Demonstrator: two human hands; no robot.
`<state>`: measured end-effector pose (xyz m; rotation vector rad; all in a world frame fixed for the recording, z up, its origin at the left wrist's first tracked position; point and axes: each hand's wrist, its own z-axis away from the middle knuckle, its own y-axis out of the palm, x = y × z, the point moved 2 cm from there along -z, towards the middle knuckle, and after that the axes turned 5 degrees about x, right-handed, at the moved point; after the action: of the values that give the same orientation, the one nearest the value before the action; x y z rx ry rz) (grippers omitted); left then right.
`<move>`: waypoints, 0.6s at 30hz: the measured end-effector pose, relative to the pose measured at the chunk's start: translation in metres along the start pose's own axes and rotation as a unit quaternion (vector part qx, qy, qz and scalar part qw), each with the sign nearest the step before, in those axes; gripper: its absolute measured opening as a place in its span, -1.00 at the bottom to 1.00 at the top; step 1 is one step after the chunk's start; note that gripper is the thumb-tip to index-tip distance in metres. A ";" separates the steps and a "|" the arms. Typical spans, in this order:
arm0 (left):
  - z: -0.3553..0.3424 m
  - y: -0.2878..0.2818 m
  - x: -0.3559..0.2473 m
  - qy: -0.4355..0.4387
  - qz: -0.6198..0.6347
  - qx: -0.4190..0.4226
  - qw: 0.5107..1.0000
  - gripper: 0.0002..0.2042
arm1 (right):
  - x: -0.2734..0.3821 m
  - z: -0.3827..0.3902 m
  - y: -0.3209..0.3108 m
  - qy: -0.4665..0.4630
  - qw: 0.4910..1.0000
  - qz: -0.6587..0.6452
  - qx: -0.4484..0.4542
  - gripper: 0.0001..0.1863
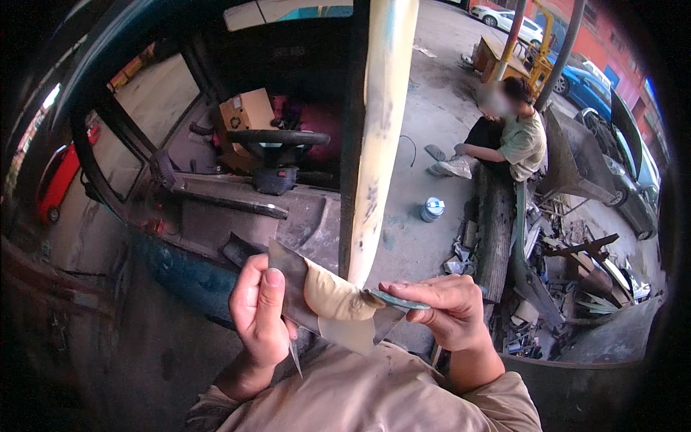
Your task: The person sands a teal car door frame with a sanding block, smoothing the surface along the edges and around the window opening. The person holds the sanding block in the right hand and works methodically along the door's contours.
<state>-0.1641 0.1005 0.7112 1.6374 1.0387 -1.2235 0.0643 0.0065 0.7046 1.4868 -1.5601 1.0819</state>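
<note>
- Gripping a dark flat plate (291, 291) by its left end, a worker's left hand (260, 309) laid its thumb across the upper face, the fingers curled behind; how firmly they pressed could not be told.
- Pinched between the thumb and fingers of the right hand (450, 309) was a thin greenish spreader (403, 301), its smeared tip at the right end of a thick mound of beige paste (332, 297).
- Plate and paste were held before the worker's chest, between the 2 hands, the plate tilted down to the right; a thinner film of paste showed below the mound.
- Good handling, by all appearances, called for a steady plate, a low spreader angle and short, even, folding strokes that left no streaks or trapped air.
- Levelling the plate and gathering the paste toward its middle looked wise, since the lower right edge invited a spill.
- Beyond stood a pale pillar (381, 144), a vehicle cab with a steering wheel (281, 137), a small can (432, 209) on the ground, and 1 seated person (522, 140).
</note>
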 end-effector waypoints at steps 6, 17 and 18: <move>-0.003 -0.023 -0.004 0.007 0.015 -0.034 0.999 -0.77 | -0.020 0.008 -0.010 -0.001 0.986 0.165 0.025 -0.79; -0.009 -0.037 -0.015 0.064 -0.018 -0.085 0.994 -0.78 | -0.001 0.005 0.044 -0.151 0.930 0.211 -0.262 -0.66; -0.009 -0.039 -0.016 0.056 -0.025 -0.087 0.994 -0.78 | 0.018 -0.001 0.055 -0.157 0.899 0.367 -0.179 -0.71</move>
<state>-0.2011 0.1191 0.7230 1.5663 1.2267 -1.0506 0.0078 0.0000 0.7162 0.8447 -2.5084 0.8764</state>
